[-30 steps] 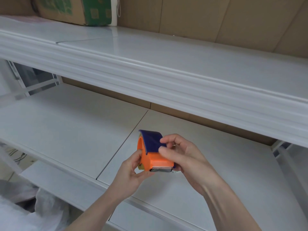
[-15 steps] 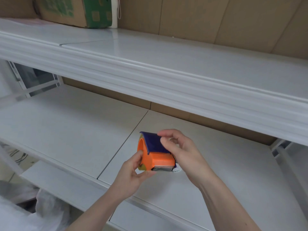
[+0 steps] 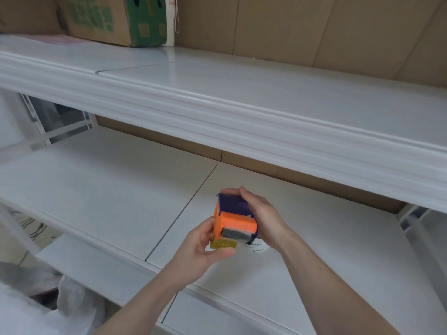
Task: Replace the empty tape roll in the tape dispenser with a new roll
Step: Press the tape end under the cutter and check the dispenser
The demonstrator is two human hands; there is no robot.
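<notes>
I hold an orange tape dispenser (image 3: 235,222) with a dark blue cover above the lower white shelf (image 3: 101,189). My left hand (image 3: 202,252) grips it from below and the left, thumb by a yellowish piece (image 3: 222,244) at its bottom. My right hand (image 3: 262,217) wraps over the blue cover from the right, fingers on top. A metal cutter blade faces me under the orange front. Just behind the dispenser, a white roll with small print (image 3: 256,247) lies on the shelf, mostly hidden.
An upper white shelf (image 3: 242,97) juts out above and behind my hands. A cardboard box with green print (image 3: 116,18) stands at its far left. Brown board lines the back wall. White bags (image 3: 36,308) lie at the lower left.
The dispenser has tilted so its front and blade face me more. My right hand has slid from its front onto the blue top; a yellowish piece now shows at the bottom.
</notes>
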